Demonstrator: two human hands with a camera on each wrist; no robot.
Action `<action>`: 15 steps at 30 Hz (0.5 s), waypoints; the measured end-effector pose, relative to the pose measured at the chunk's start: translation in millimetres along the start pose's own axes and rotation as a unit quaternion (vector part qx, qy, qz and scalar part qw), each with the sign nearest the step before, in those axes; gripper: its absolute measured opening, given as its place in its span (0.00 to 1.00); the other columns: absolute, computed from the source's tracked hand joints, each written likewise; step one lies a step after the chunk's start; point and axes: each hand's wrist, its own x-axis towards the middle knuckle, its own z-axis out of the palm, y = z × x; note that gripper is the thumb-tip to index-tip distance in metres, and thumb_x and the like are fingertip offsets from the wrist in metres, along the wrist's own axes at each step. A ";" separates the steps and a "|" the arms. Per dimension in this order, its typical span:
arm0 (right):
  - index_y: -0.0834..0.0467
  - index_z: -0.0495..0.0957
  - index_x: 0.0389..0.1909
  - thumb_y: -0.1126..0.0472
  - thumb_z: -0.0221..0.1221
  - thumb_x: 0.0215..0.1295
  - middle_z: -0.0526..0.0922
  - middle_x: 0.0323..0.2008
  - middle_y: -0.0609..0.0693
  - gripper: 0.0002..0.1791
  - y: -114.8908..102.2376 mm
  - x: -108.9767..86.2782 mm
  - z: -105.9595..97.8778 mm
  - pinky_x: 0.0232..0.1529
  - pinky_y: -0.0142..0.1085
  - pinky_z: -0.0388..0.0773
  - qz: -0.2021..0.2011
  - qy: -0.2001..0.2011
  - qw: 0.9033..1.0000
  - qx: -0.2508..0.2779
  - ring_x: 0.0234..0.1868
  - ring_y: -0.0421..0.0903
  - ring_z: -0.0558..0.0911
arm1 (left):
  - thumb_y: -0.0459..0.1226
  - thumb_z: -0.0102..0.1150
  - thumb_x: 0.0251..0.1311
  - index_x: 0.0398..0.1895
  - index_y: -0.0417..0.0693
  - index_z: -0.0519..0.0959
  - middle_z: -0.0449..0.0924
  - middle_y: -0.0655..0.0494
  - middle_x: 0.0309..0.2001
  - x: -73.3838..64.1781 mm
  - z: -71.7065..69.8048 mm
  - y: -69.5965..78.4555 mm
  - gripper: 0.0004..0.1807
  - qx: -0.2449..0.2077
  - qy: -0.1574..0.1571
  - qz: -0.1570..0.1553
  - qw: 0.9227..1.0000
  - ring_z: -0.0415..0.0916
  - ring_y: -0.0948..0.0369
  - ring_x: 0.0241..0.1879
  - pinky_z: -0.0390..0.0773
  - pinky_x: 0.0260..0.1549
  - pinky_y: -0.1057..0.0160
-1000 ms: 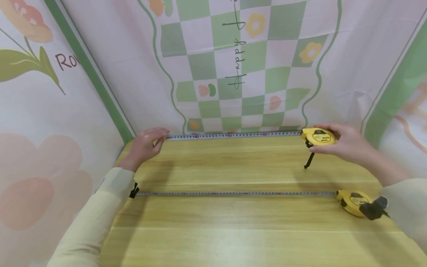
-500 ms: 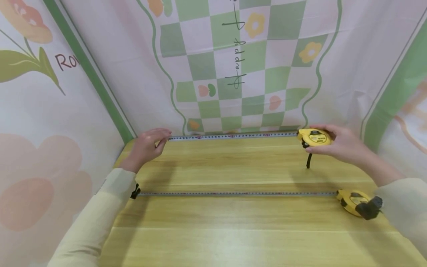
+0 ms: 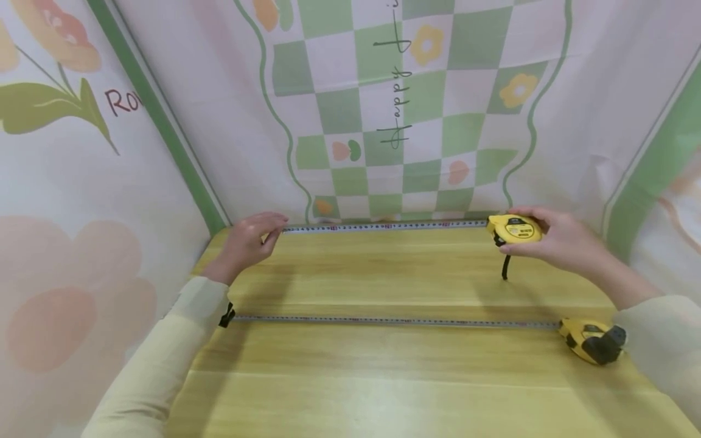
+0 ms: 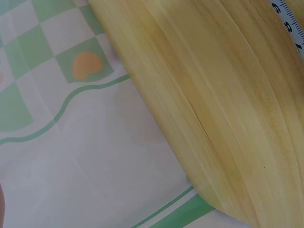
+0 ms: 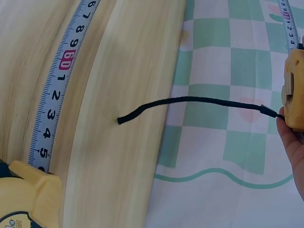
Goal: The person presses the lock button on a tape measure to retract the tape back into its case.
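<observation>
In the head view, my left hand pinches the free end of a steel tape blade at the back of the wooden table. The blade runs right to a yellow tape measure, which my right hand grips, thumb below and fingers above. A black wrist strap hangs from this case. Nearer the front lies a second yellow tape measure, its blade drawn out leftward across the table. In the left wrist view only a sliver of skin shows at the left edge.
A black clip-like piece is at the second blade's left end, partly behind the left sleeve. Printed cloth with green checks rises behind the table and along both sides.
The right hand has moved slightly left with the tape measure, and the left hand slightly right. The stretch of blade between them is shorter. The view has shifted a little.
</observation>
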 end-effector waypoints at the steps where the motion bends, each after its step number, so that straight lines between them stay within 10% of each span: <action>1: 0.57 0.69 0.66 0.42 0.72 0.51 0.75 0.56 0.63 0.44 -0.2 -0.1 0.4 0.32 0.29 0.73 0.000 0.001 1.000 -0.005 0.47 0.55 0.75 | 0.23 0.62 0.55 0.40 0.33 0.85 0.85 0.41 0.41 -0.1 0.4 0.2 0.09 -0.001 0.001 0.000 1.000 0.83 0.46 0.43 0.83 0.44 0.49; 15: 0.62 0.67 0.67 0.49 0.74 0.50 0.73 0.57 0.66 0.45 -3.9 2.6 9.9 0.33 0.21 0.73 -0.006 0.000 1.000 0.029 0.47 0.55 0.75 | 0.22 0.63 0.53 0.38 0.33 0.85 0.85 0.42 0.41 4.9 5.9 6.3 0.09 -0.001 0.003 0.010 1.000 0.83 0.46 0.43 0.83 0.44 0.50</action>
